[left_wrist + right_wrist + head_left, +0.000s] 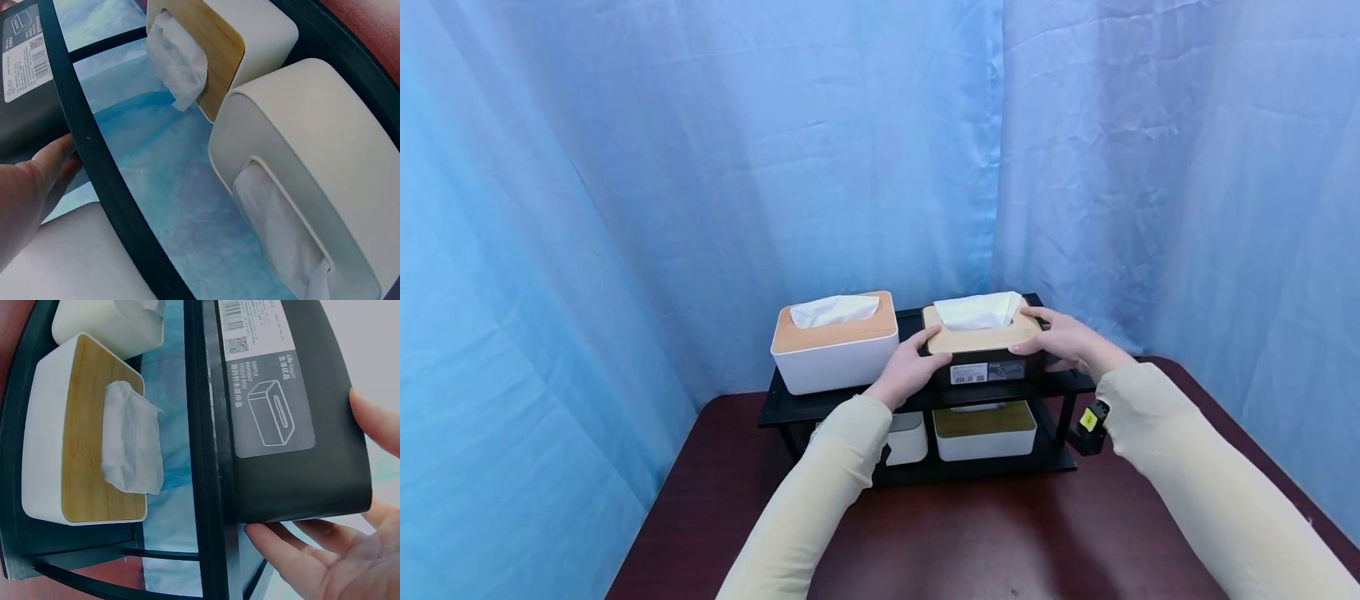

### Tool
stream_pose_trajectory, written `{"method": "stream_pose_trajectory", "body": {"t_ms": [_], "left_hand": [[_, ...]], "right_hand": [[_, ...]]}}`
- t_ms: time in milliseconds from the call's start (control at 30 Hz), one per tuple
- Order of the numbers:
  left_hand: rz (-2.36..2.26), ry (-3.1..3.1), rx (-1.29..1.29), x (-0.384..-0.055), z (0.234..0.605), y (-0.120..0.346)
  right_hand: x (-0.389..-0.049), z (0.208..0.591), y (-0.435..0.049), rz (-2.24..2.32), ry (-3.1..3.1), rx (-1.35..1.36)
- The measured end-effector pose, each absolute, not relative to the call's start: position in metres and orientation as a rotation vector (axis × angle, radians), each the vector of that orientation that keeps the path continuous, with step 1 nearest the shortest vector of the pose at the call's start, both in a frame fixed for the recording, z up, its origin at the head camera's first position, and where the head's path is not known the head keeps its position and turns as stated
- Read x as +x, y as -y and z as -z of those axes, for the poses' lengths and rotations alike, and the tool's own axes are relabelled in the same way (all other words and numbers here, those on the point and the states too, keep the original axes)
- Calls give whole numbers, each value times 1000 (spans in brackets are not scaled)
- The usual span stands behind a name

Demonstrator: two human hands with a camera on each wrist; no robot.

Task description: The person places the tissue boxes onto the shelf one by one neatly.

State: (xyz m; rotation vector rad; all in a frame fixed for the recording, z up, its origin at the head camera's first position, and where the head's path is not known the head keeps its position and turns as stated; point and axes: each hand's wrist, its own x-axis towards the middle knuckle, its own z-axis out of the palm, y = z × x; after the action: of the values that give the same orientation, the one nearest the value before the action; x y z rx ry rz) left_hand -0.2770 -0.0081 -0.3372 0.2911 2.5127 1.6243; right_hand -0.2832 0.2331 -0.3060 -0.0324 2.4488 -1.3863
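Note:
A black tissue box (985, 340) with a pale wooden lid and a white tissue sticking out sits at the right of the rack's top shelf. My left hand (906, 371) grips its left end. At the opposite end my right hand (1067, 337) holds it, thumb and fingers spread around the end. The right wrist view shows the label (275, 419) on the box's black front. Beside my left hand stands a white tissue box (835, 367) with an orange-brown wooden lid, also on the top shelf.
The black two-tier rack (985, 477) stands on a dark red table (962, 542). Its lower shelf bears a white tissue box with a wooden lid (87, 450) and one with a grey lid (337, 131). Blue curtains (850, 167) hang behind and at the sides.

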Motion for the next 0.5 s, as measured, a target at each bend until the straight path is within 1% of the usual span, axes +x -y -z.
{"method": "stream_pose_trajectory", "body": {"t_ms": [300, 500], "left_hand": [[-1639, -2594, 262, -279, 341, 5], [-1723, -2591, 216, -277, 347, 6]], "right_hand": [[-286, 315, -222, 1471, -2540, 44], [-283, 321, -216, 1576, -2539, 42]]}}
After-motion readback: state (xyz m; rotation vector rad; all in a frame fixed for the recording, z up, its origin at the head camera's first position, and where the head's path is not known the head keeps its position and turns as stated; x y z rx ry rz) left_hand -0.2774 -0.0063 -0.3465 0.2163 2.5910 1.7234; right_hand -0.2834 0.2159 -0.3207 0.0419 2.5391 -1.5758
